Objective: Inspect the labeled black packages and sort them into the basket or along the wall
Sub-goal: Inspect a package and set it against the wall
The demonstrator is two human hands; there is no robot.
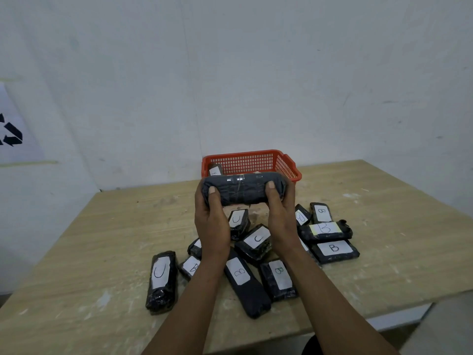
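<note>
"b" labels on packages (pixel 334 248), "c" labels on packages (pixel 258 238)

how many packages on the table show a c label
3: one at the pile's left edge, one below the held package, one just right of it. Others may be hidden behind the arms.
</note>
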